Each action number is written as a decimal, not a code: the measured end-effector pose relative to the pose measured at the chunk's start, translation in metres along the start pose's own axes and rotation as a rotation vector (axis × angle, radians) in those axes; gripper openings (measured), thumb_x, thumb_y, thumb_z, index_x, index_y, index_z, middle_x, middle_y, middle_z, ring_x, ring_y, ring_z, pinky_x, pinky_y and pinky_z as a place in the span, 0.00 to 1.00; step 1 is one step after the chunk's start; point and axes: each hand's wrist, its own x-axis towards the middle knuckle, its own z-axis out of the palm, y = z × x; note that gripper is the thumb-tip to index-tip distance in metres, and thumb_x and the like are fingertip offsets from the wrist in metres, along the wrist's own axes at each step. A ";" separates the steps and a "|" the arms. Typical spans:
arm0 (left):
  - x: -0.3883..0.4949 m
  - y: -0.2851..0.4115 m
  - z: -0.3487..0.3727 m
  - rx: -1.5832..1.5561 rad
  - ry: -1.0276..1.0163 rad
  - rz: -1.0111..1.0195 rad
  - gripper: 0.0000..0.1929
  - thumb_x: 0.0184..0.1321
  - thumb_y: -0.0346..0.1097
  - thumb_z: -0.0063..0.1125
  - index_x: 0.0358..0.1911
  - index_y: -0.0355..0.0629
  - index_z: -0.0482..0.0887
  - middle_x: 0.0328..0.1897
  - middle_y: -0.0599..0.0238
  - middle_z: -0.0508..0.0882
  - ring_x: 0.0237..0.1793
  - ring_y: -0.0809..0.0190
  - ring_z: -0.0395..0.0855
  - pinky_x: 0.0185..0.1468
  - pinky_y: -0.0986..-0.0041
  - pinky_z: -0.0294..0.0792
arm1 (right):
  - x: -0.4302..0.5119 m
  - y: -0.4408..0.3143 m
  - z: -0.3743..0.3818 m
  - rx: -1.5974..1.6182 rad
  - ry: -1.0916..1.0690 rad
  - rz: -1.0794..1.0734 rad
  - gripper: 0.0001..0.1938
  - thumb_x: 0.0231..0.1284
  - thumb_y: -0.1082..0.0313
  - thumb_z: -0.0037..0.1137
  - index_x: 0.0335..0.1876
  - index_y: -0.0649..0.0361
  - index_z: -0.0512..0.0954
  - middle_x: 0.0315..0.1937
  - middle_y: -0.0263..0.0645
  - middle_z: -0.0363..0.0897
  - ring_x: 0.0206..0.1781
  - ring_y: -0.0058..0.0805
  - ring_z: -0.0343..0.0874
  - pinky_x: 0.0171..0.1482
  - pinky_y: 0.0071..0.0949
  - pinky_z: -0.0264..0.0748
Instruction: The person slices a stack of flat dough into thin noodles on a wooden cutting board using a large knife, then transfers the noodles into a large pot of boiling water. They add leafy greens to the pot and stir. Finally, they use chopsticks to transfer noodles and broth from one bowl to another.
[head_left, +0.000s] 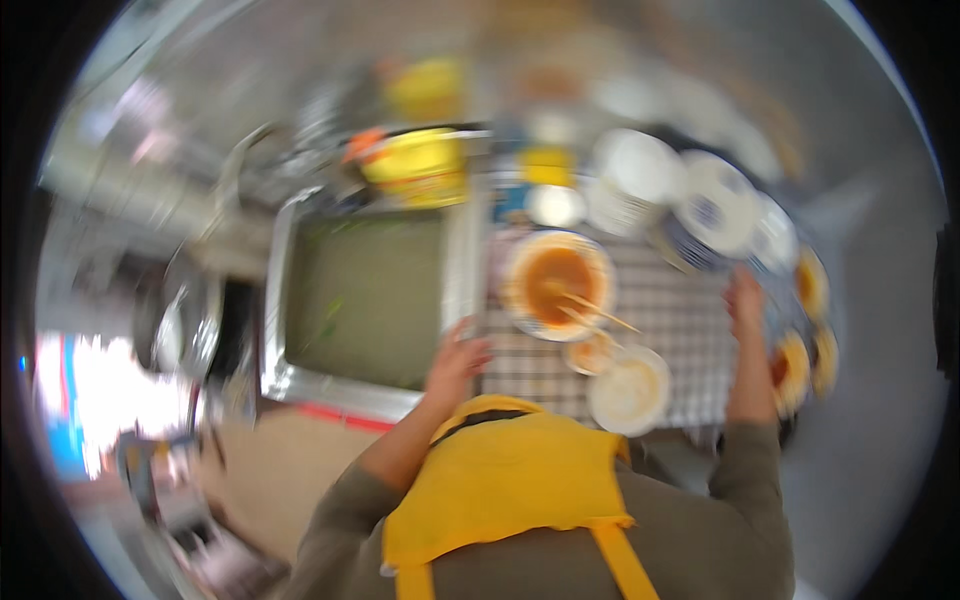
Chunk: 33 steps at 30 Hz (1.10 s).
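My left hand (457, 358) is at the metal rim between the sink and the checked cloth, with nothing seen in it. At the cloth's right edge, my right hand (744, 300) is blurred beside stacked patterned bowls (716, 202); whether it holds anything is unclear. Between my hands, a bowl of orange-red sauce (559, 281) stands on the checked cloth (682, 322), with wooden chopsticks (600, 311) resting in it. Nearer me are a small dish with orange residue (591, 352) and a pale round bowl (630, 390).
A metal sink of murky water (367, 300) lies on the left, below a yellow container (416, 169). Behind the sauce stand a white round container (555, 205) and stacked white bowls (637, 169). Several bowls with orange-brown contents (791, 371) are at the far right.
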 end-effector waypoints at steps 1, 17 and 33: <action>0.018 -0.003 0.011 0.023 0.012 -0.056 0.36 0.72 0.46 0.53 0.79 0.49 0.55 0.58 0.47 0.84 0.52 0.52 0.87 0.61 0.57 0.78 | 0.004 0.009 -0.008 0.002 0.045 -0.018 0.18 0.73 0.45 0.55 0.34 0.50 0.75 0.19 0.24 0.67 0.20 0.17 0.69 0.21 0.21 0.66; 0.126 -0.001 0.069 0.208 -0.087 -0.050 0.33 0.74 0.48 0.51 0.79 0.51 0.58 0.54 0.56 0.85 0.49 0.57 0.86 0.54 0.66 0.77 | 0.002 0.196 -0.194 1.003 0.757 0.212 0.18 0.80 0.53 0.49 0.45 0.64 0.70 0.36 0.44 0.81 0.36 0.33 0.83 0.39 0.30 0.84; 0.120 0.004 0.069 0.348 -0.157 -0.035 0.34 0.74 0.46 0.51 0.80 0.46 0.57 0.57 0.56 0.84 0.54 0.59 0.84 0.60 0.66 0.74 | 0.019 0.277 -0.259 1.038 0.684 -0.100 0.12 0.72 0.75 0.47 0.56 0.73 0.74 0.51 0.48 0.82 0.50 0.39 0.84 0.55 0.32 0.86</action>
